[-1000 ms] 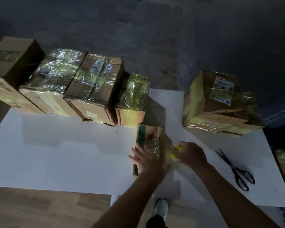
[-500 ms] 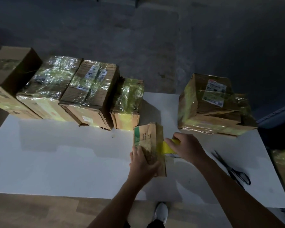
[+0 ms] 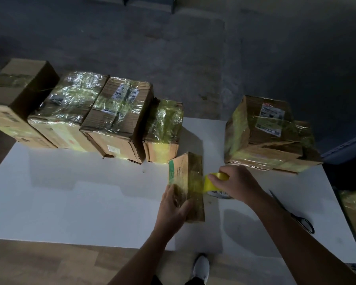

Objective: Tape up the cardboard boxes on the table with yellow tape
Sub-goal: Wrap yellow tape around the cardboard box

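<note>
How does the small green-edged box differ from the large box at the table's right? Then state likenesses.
The small box is narrow; the large box is far bulkier. The small box bears a green printed band; the large box a white label. The left hand grips the small box; no hand touches the large box. Both are brown cardboard with glossy yellow tape.

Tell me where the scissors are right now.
In the head view, the scissors lie on the right side of the white table, to the right of the right hand and nearer the person than the separate taped box.
</note>
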A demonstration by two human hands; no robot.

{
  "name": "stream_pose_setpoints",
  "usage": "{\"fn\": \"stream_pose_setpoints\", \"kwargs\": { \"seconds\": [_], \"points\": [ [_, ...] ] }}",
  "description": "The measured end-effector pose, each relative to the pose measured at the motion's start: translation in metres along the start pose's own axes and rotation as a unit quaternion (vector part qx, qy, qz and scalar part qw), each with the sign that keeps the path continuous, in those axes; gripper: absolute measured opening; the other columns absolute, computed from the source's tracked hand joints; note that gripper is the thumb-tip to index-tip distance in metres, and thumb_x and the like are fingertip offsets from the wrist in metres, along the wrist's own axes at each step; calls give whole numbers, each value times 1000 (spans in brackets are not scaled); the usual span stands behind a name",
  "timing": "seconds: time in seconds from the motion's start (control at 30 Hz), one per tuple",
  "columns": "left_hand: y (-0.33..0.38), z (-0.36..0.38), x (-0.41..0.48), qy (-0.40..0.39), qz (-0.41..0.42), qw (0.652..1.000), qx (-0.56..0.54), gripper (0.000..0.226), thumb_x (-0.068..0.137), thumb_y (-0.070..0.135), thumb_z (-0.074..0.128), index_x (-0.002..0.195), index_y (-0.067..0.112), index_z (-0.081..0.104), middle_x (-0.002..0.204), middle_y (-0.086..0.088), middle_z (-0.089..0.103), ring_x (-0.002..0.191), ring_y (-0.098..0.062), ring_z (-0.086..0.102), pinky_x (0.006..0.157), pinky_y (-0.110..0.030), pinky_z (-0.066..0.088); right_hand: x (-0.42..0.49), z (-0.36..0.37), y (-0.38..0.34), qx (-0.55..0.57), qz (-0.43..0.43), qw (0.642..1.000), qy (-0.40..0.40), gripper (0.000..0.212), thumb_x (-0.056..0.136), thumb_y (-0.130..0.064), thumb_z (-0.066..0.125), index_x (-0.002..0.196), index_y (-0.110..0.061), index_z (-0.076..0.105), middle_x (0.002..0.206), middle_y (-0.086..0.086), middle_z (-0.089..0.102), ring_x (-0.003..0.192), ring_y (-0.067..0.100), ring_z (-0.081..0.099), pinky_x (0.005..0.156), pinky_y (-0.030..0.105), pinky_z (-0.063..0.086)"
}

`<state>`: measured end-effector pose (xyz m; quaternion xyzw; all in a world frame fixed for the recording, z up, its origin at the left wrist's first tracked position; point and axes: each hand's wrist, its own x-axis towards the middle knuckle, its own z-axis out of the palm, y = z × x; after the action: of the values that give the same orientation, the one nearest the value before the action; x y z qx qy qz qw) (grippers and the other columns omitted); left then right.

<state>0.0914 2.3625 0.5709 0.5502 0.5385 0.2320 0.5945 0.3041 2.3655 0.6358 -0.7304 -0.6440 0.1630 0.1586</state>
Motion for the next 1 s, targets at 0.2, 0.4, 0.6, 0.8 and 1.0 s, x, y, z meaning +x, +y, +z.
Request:
{"fn": "stream_pose_setpoints", "kwargs": {
  "seconds": [0.2, 0.4, 0.6, 0.8, 1.0],
  "points": [
    [-1, -5, -1, -18, -15, 999, -44, 65, 75, 46, 67, 133, 39, 39, 120, 21, 43, 112, -14, 54, 82, -33, 59, 1, 9, 17, -114, 25, 993, -7, 56, 78, -59, 59, 52, -16, 35, 47, -1, 36, 50, 21, 41, 49, 26, 26],
    [-9, -7, -1, -57, -43, 991, -113, 58, 95, 24, 56, 147, 22, 32, 138, -7, 48, 116, -23, 58, 84, -36, 58, 6, 36, 14, -53, 46, 996, -61, 50, 84, -58, 57, 54, -22, 37, 52, -4, 41, 54, 16, 46, 48, 24, 28],
    [-4, -27, -7, -66, -3, 991, -114, 50, 99, 15, 46, 139, 39, 31, 137, 1, 49, 114, -14, 61, 84, -28, 56, 8, 56, -4, -8, 41, 996, -75, 47, 88, -55, 54, 58, -25, 35, 53, -6, 40, 49, 6, 40, 46, 23, 28],
    [28, -13, -3, 4, 106, 941, 321, 67, 93, 45, 47, 150, 21, 19, 157, -9, 16, 139, -30, 31, 103, -43, 46, 12, 58, -11, -8, 75, 994, -84, 45, 88, -63, 48, 77, -20, 53, 68, -4, 52, 65, 15, 51, 52, 25, 31],
    [38, 14, -5, 35, 27, 915, 402, 95, 88, 28, 62, 151, 12, -8, 158, -18, -13, 139, -40, 24, 102, -47, 46, 7, 57, -15, -35, 77, 993, -81, 50, 87, -66, 43, 78, -18, 51, 71, -1, 53, 69, 18, 51, 58, 27, 34]
  ]
}}
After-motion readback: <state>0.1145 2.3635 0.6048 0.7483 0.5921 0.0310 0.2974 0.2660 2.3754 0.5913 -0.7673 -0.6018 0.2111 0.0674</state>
